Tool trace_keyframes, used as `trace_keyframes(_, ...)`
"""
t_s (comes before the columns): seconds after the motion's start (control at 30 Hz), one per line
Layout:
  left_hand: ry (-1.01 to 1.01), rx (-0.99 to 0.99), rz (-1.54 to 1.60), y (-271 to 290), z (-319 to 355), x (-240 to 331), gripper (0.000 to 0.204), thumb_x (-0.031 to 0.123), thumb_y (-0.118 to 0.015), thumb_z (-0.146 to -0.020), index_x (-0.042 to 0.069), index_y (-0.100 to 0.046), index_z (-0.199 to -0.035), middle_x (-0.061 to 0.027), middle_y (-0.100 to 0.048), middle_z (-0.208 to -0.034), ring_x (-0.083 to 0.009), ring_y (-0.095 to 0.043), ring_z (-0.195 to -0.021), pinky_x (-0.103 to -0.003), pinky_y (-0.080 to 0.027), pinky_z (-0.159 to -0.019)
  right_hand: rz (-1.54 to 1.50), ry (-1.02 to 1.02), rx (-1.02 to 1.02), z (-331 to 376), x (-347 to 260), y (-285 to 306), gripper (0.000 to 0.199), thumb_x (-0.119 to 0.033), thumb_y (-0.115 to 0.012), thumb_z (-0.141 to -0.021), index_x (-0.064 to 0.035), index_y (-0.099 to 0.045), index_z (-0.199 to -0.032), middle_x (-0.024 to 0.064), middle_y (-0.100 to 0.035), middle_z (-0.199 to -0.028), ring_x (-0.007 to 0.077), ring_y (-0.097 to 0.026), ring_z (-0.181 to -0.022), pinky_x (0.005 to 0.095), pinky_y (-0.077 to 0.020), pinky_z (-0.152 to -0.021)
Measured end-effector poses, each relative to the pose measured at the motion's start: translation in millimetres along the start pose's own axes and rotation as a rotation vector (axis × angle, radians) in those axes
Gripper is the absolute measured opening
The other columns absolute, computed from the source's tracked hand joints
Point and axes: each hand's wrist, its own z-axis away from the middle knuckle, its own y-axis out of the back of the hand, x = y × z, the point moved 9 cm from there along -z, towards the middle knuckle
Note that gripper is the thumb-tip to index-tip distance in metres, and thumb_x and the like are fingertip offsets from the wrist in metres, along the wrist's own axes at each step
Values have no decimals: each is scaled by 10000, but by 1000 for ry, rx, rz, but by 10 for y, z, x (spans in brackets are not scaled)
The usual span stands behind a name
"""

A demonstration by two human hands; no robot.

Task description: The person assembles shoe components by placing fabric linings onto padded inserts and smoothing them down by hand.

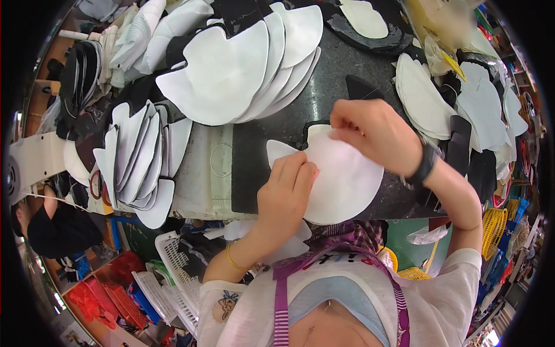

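A white, rounded fabric piece (347, 185) with a notched top and a dark edge lies at the near edge of the dark work surface. My left hand (286, 188) pinches it at the notch, thumb and fingers together. Over its upper right part, my right hand (378, 136) is closed in a pinch, with a dark band on the wrist. Whatever those right fingertips hold is too small or hidden to tell. Just beyond that hand lies a black pointed piece (361, 88).
Stacked white notched pieces (222, 75) lie at the far side. More dark-edged pieces (139, 156) stand in a bunch at left, near red-handled scissors (99, 188). Cream pieces (422, 95) are piled at right. Another person (63, 222) is at far left.
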Motion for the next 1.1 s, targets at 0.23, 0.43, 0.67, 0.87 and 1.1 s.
trace_keyframes(0.23,-104,-81,-143,-86,-34,172,323,-6,-633,-703,-23,-613,-1025,-118,-599,-1124,-219,-574,-800,-292,-506,-640,10,-198,-152,-96,291,-139,91,-76,-623,-731,3,-601,-770,159,-613,-688,319,-618,-667,382,-490,-621)
trace_keyframes(0.43,-120,-251,-252,-217,-123,124,430,1,-594,-684,-58,-585,-1110,-142,-575,-1203,-211,-560,-804,-276,-505,-655,231,172,173,116,-238,43,156,-14,-575,-729,-2,-562,-884,160,-564,-818,330,-590,-747,404,-478,-647)
trace_keyframes(0.67,-121,-219,20,-69,80,89,390,11,-628,-746,-53,-574,-1127,-142,-547,-1224,-297,-553,-965,-350,-491,-807,140,-49,200,74,203,160,208,-85,-629,-783,12,-568,-956,152,-584,-871,343,-589,-814,398,-474,-704)
trace_keyframes(0.87,17,-119,145,66,119,-89,594,117,-694,-756,-4,-452,-1285,-204,-398,-1352,-368,-399,-1235,-452,-323,-1031,-89,97,-8,103,58,54,214,-93,-672,-752,2,-597,-928,141,-581,-869,331,-580,-818,398,-455,-699)
trace_keyframes(1.1,569,391,688,927,-476,-1009,799,44,-706,-776,15,-212,-1402,-162,-522,-1219,-175,-560,-1012,-267,-467,-818,121,250,605,-191,-140,1107,135,-42,-603,-805,-6,-627,-932,127,-620,-919,280,-619,-835,334,-491,-712)
